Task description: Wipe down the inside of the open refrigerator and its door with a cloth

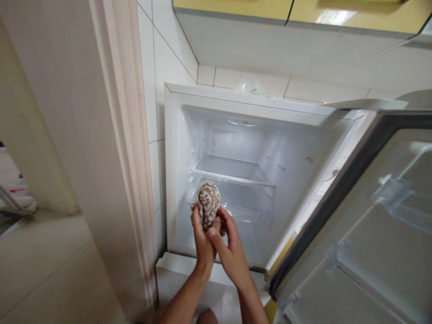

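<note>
1. Patterned cloth (209,200), cream with grey-brown markings, is bunched into a rounded wad; in the head view it sits in the grip of both hands, standing up past the fingers, in front of the open refrigerator (169,175).
2. Left grip (204,240) is clamped on the cloth, its fingers curled round the wad's left side and lower part.
3. Right grip (232,254) is closed against the cloth's lower right side, thumb and fingers bent around it, right next to the left grip; the wad hides some of the fingertips.
4. Beyond the grip, inside the refrigerator, an upper glass shelf (232,168) and a lower glass shelf (238,194) span the white interior; the cloth overlaps part of the lower one from this viewpoint.
5. To the right of the grip, the refrigerator door (381,283) stands swung open, with its dark seal and clear racks showing.
6. Farther above the grip, a clear plastic bag (251,86) with green print rests on the refrigerator's top, under yellow cabinets (232,8).
7. Left of the grip are white wall tiles (151,94) and a pale door frame (104,148).
8. Below the grip, a white panel (173,267) juts out under the opening.
</note>
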`<state>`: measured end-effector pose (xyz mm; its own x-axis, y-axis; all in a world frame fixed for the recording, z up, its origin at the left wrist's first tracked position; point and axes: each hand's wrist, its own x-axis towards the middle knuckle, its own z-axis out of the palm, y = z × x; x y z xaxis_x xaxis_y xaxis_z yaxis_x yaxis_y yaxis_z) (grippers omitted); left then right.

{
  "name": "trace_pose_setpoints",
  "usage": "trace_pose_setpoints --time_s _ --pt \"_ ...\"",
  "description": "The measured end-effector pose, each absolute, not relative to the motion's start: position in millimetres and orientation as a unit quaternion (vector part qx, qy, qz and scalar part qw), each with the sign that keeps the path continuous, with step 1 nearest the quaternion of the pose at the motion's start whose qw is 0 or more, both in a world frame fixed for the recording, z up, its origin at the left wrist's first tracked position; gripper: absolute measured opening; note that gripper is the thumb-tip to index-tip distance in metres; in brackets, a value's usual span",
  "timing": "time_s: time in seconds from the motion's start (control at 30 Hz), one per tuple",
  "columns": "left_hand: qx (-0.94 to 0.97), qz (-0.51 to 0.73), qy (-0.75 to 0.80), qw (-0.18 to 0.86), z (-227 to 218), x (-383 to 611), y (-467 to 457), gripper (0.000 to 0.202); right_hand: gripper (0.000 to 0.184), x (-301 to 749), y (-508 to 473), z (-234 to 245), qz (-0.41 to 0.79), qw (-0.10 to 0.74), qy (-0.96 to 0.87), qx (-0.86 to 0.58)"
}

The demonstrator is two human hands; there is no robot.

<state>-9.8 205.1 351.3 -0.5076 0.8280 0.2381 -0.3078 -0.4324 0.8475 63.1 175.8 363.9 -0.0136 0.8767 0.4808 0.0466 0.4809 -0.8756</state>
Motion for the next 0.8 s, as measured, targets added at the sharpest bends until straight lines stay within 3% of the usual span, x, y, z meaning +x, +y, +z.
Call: trace_pose_setpoints --time_s 0.13,0.23,0.47,0.63,0.8 --pt "0.411 0.786 0.317 0.336 338 5 176 0.098 0.083 60 173 371 0.449 0.603 -0.577 -0.318" --pt "0.516 0.752 0.31 0.269 329 5 161 0.1 0.077 63 168 378 0.489 0.631 -0.541 -0.264" --pt "0.662 0.681 0.288 0.123 327 -2 142 0.092 0.062 65 167 381 0.506 0.707 -0.388 -0.307" --pt "0.67 0.695 0.233 0.114 332 -8 124 0.091 0.062 66 169 383 0.49 0.764 -0.281 -0.312" --pt "0.515 0.784 0.279 0.205 335 -26 110 0.064 0.059 68 164 385 0.51 0.777 -0.238 -0.283"
